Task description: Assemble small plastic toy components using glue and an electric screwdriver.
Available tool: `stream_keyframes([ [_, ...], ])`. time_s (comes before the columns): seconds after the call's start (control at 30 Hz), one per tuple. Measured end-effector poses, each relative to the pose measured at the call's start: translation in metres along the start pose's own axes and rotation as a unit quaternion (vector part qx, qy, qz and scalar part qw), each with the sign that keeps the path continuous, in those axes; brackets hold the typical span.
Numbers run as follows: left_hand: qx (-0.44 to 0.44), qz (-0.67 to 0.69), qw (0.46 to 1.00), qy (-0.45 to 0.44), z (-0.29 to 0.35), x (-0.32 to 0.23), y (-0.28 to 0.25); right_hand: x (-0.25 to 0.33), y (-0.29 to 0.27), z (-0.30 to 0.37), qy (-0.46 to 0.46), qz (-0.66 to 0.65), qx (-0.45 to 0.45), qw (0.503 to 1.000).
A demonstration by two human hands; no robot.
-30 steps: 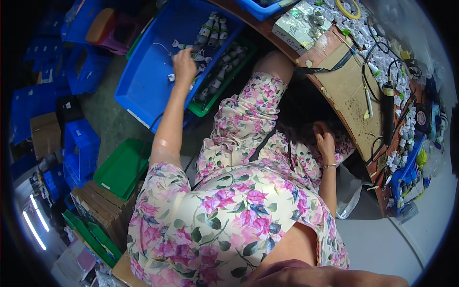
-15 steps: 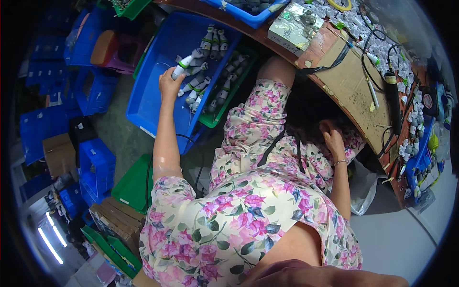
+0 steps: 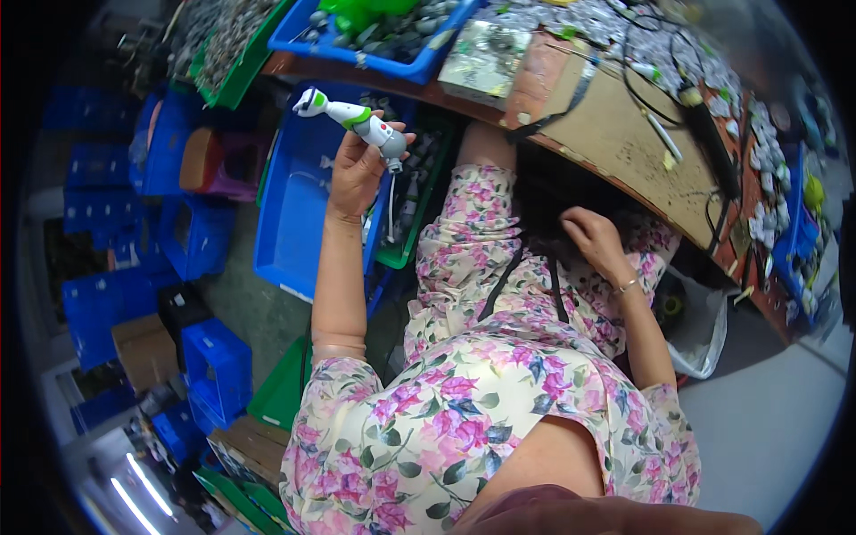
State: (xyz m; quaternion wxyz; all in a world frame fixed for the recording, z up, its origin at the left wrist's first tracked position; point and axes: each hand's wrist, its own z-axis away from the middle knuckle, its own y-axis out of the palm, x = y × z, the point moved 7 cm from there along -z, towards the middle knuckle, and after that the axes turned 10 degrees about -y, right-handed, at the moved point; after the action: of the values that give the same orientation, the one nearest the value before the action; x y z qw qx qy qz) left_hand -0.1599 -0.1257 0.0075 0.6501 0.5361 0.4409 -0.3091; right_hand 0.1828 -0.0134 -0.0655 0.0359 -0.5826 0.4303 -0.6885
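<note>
Raised above the blue bin point(image 3: 278, 254), my left hand point(image 3: 357, 178) is closed around a white, grey and green plastic arm-like part point(image 3: 361, 125). The part tilts, its white forked end up to the left and its grey end down to the right. Red dots show on its side, and a thin white wire hangs below the grey end. My right hand point(image 3: 596, 241) hovers over my lap beside the bench edge, its fingers loosely bent and apart, with nothing seen in them. Similar parts lie in the green crate point(image 3: 410, 205), partly hidden behind my left hand.
A tan work board point(image 3: 615, 134) lies on the bench, with a black cable and a pen-like tool point(image 3: 662, 135) on it. Another blue bin point(image 3: 419, 67) of grey pieces stands at the bench's far edge. Stacked blue crates point(image 3: 214, 370) fill the left side.
My left hand has lifted the part out of the blue bin and moved it up to the right. My right hand has shifted slightly left. The view has also turned a little.
</note>
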Motion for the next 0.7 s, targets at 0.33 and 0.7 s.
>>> stream_keyframes([
  [0.33,0.195,0.071,0.976,-0.065,-0.053,0.035,0.127,0.093,0.005,-0.076,-0.063,-0.393,-0.136,0.907],
  [0.7,0.101,-0.052,0.993,-0.023,-0.08,0.042,0.153,0.086,-0.073,-0.064,-0.114,-0.039,-0.374,0.92],
])
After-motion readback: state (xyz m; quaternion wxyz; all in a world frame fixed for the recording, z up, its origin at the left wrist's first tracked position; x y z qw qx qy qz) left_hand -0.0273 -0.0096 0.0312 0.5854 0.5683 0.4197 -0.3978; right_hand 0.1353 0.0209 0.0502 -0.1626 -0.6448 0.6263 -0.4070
